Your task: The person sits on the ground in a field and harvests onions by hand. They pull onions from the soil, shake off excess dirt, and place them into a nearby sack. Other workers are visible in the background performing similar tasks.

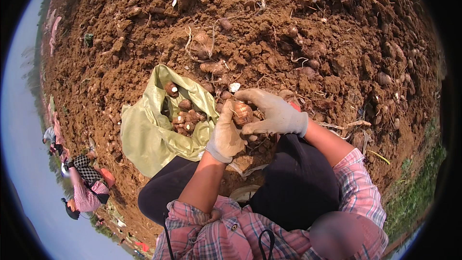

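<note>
A brown, ringed taro corm sits between my two gloved hands, just right of the sack. My left hand holds it from the left, thumb along its side. Around its right side curve the thumb and fingers of my right hand. Both gloves are pale with soil on the fingers. A small red thing shows behind my right hand, mostly hidden. The yellow-green woven sack lies open beside my left hand. Inside it are several taro corms, some with white cut ends.
Loose brown soil holds scattered corms and dry roots. A larger corm clump lies beyond the sack. The pale rim of a round object shows between my knees. Other people are at far left; green grass borders the right.
</note>
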Demonstrator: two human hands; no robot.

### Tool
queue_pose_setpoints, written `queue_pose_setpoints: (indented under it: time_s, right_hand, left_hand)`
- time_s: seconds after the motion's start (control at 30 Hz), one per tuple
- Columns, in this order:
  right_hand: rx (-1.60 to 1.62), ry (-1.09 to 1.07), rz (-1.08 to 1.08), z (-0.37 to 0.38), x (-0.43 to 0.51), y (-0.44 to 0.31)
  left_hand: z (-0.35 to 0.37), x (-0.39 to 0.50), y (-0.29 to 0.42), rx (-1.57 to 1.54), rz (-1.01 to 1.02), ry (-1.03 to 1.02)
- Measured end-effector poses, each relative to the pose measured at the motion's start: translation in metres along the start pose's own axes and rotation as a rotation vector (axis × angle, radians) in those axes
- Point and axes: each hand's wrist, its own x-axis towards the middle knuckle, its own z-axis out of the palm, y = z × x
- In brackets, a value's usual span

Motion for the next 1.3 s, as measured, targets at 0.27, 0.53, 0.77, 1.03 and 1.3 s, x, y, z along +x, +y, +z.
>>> queue_pose_setpoints:
  time_s: [0.27,0.53,0.77,1.03,1.3]
  right_hand:
    - [-0.426,0.201,0.494,-0.003,-0.013,0.066]
    - [-0.441,0.198,0.314,0.007,-0.028,0.065]
    - [-0.596,0.119,0.340,0.001,-0.070,0.080]
    - [-0.144,0.293,0.389,-0.008,-0.045,0.047]
    - [-0.463,-0.024,0.426,0.007,0.003,-0.004]
  left_hand:
    - [-0.144,-0.001,0.068,-0.469,0.281,0.601]
    - [-0.130,0.082,0.046,1.141,0.448,0.640]
    - [-0.115,0.107,0.020,2.250,0.197,0.691]
    - [-0.054,0.053,0.017,1.512,0.730,0.257]
    - [-0.007,0.039,-0.003,1.742,0.947,0.005]
